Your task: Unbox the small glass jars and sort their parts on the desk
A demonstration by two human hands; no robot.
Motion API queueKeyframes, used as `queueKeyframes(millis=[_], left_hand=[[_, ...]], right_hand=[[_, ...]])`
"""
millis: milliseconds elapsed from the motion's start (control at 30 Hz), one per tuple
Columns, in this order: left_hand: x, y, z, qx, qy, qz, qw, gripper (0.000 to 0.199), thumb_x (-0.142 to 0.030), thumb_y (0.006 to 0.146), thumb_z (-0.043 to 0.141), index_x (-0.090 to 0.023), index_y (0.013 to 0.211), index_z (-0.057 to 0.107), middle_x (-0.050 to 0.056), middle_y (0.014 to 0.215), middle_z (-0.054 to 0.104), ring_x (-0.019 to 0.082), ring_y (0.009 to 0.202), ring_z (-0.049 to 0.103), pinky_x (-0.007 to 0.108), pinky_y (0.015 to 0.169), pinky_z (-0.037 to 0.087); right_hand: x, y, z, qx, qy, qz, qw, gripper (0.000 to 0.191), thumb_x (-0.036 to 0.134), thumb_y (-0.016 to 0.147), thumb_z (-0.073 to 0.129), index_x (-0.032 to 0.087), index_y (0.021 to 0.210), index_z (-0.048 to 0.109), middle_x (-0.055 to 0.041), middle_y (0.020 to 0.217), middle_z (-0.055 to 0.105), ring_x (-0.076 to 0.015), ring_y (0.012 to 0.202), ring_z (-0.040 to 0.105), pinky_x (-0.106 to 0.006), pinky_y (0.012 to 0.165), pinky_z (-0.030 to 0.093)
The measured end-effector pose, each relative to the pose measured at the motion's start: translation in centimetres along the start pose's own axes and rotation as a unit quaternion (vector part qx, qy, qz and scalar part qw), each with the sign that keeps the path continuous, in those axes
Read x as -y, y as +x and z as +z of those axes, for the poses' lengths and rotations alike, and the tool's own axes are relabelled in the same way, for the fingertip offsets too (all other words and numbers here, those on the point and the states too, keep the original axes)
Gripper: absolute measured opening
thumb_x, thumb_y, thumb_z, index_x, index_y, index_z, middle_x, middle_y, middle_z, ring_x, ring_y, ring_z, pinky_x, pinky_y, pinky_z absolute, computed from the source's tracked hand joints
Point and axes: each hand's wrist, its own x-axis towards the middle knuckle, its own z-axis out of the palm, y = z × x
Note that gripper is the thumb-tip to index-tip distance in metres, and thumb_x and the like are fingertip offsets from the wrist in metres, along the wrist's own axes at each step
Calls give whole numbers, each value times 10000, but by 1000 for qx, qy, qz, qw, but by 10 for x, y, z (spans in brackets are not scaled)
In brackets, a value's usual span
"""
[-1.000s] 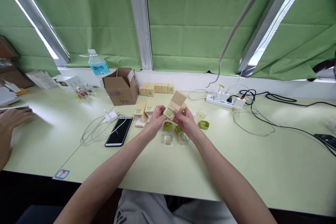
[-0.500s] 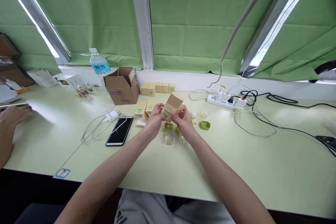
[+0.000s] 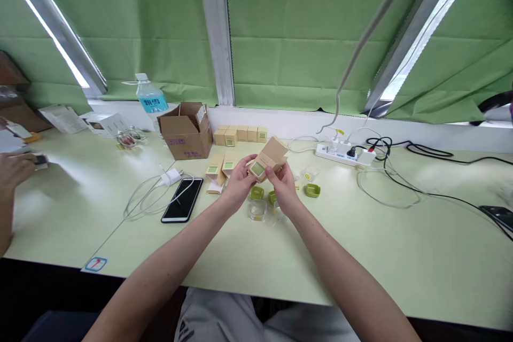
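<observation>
Between both hands, above the table, is a small kraft paper box [image 3: 267, 159] with a green label and its flap raised. My left hand [image 3: 239, 183] grips its left side; my right hand [image 3: 284, 184] grips the right side, thumb on the front. Just below lie green plastic cases [image 3: 257, 193] and clear plastic cups [image 3: 258, 210], partly covered by my right hand. Another green case [image 3: 312, 190] sits to the right, near a clear piece [image 3: 310, 173]. Left of my left hand stand two more kraft boxes [image 3: 215, 169] with their ends open.
Behind are a row of small kraft boxes [image 3: 242, 134] and an open brown carton [image 3: 186, 133]. A phone [image 3: 182, 201] with a white cable [image 3: 138, 200] lies left. A power strip [image 3: 340, 155] with cables is at right. A co-worker's hand [image 3: 18, 170] is at far left.
The kraft box has been turned and raised slightly in my hands, so its label and flap face me more. The co-worker's hand has shifted left.
</observation>
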Motion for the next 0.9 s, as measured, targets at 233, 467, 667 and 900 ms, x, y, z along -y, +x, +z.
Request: queueKeyframes(millis=[233,467,667,900], left_hand=[[6,3,-7,18,-75,-17,997,714,-49,623,816,-237,1276,599,33,1118,759,150,920,698,260,809,511],[4,-4,-4,44,-1,24,999,591,-130,721,792,-234,1269,599,64,1201,752,192,1049,727,357,1022,503],[11,2,-9,-47,201,133,969,289,-433,884,749,-221,970,573,29,939,700,185,913,695,340,903,530],[15,-4,-14,-60,423,291,856,290,-145,888,619,-253,1146,544,72,1151,650,254,1156,621,467,1039,489]], right_hand=[[-5,3,3,-27,64,1,998,546,549,718,901,263,1091,624,-37,1197,761,-229,1152,694,-392,1046,539],[7,11,-7,-22,125,49,991,529,685,801,788,246,1080,694,-58,1160,784,-242,1084,728,-382,922,589],[7,7,-3,-9,160,66,985,579,571,683,937,223,1085,709,-62,1114,806,-244,1068,751,-368,924,609],[7,8,-3,-81,175,122,974,625,577,640,958,182,1070,737,-82,1075,818,-253,919,777,-343,754,647]])
